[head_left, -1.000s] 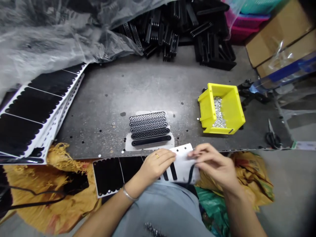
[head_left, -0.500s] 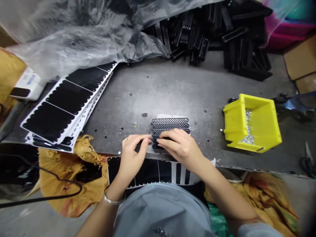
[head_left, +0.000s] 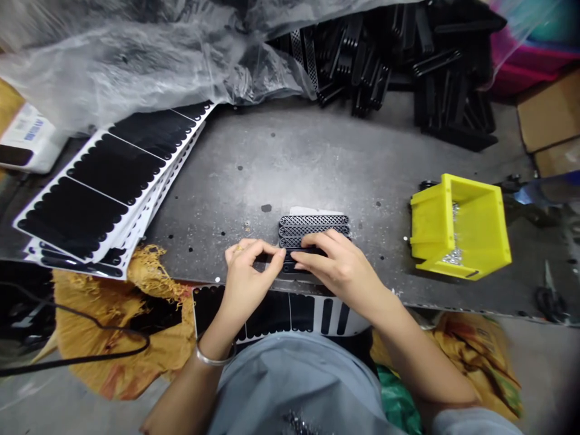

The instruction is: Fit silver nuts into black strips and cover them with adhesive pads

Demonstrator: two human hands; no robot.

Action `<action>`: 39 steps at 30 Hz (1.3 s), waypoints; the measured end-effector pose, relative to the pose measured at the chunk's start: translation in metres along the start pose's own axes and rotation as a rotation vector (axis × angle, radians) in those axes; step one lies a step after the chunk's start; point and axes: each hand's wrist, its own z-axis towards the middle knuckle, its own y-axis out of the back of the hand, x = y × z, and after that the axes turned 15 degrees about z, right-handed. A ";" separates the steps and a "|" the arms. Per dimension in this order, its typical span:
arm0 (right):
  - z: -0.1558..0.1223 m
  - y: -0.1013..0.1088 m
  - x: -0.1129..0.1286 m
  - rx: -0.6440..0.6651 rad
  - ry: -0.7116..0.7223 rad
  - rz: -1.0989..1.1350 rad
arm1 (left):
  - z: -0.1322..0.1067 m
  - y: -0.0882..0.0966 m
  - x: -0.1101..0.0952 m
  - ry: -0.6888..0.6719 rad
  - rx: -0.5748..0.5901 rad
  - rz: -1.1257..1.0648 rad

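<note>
On the dark grey tabletop [head_left: 217, 181], one smooth-faced black bar [head_left: 294, 267] looks covered; three slim black lattice-faced bars [head_left: 313, 220] look uncovered. Between them, left hand [head_left: 248, 269] and right hand [head_left: 347, 269] pinch narrowly; grip contents I cannot tell.

from my screen i can read no lettering: the blue print [head_left: 34, 129] on the white box [head_left: 45, 150], well left of the left hand's fingers [head_left: 272, 267], is too blurred.
</note>
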 end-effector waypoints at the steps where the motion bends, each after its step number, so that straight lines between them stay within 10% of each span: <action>1: -0.005 0.006 -0.003 -0.015 -0.041 0.030 | 0.000 0.000 0.001 -0.001 0.008 -0.004; 7: -0.035 0.033 -0.023 -0.208 -0.299 0.390 | 0.005 0.000 0.004 -0.039 0.010 -0.036; 23: -0.046 0.028 -0.027 -0.236 -0.164 0.276 | 0.008 -0.002 0.005 -0.104 -0.064 0.007; 28: -0.096 0.027 0.004 -0.326 -0.293 0.137 | -0.032 -0.010 -0.007 -0.422 -0.390 0.018; 33: -0.137 -0.007 0.007 -0.182 -0.246 0.117 | -0.066 -0.057 -0.012 -0.795 -0.100 -0.073; 39: -0.147 0.020 0.005 -0.279 -0.341 0.803 | -0.061 -0.082 -0.004 -0.885 -0.163 -0.049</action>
